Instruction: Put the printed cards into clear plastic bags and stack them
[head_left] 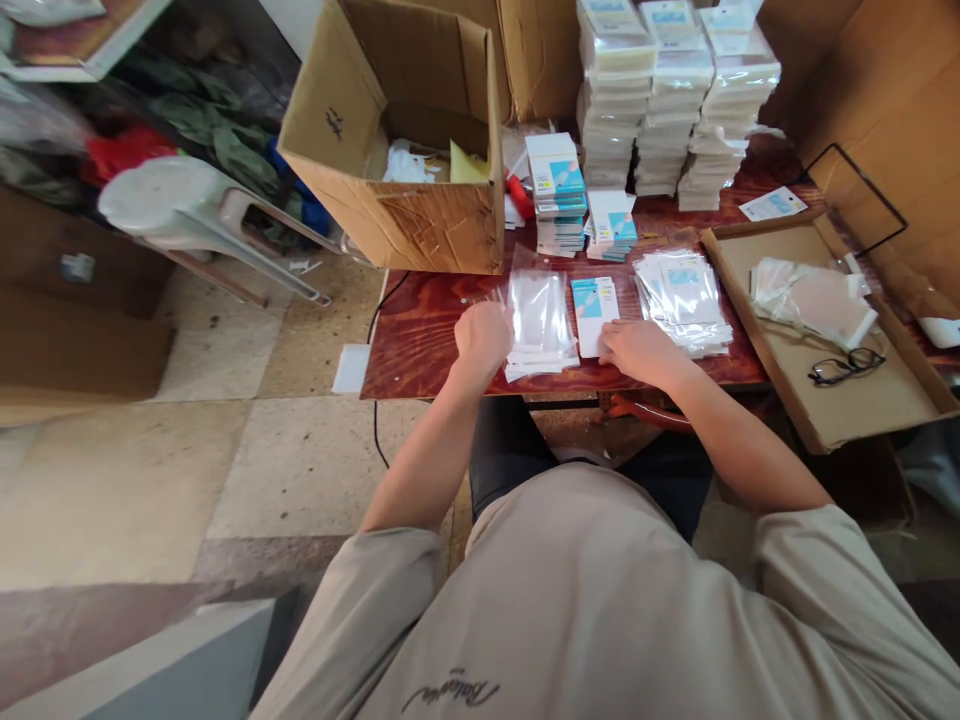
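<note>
My left hand [484, 335] is closed at the left edge of a pile of clear plastic bags [541, 315], its fingertips pinching film at the side. Just right of that pile lies a small stack of white-and-blue printed cards [592, 312]. My right hand [641, 350] has its fingers bent together on the lower right edge of the top card; the thumb is partly hidden. Beyond it, a heap of bagged cards [684, 300] lies on the red-brown table [420, 335].
An open cardboard box [435, 225] stands at the back left. Tall stacks of packed bags [615, 110] and more card stacks [556, 190] line the back. On the right, a shallow cardboard tray [847, 410] holds bags and glasses [847, 367]. A white stool [172, 195] stands left.
</note>
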